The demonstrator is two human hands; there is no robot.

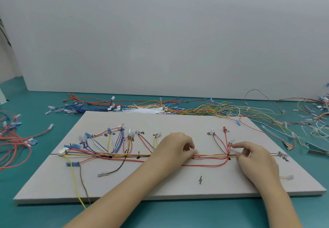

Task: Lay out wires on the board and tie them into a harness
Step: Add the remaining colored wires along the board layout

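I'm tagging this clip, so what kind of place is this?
Probably a wire-harness assembly bench: a grey layout board with handwritten marks and routed wires, piles of loose terminated wires behind it, and a teal worktop.

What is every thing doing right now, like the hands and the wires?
left hand: pinching the wire bundle
right hand: pinching the wire bundle
wire bundle: lying along the board's line
board: flat on the table
loose wires: piled behind the board
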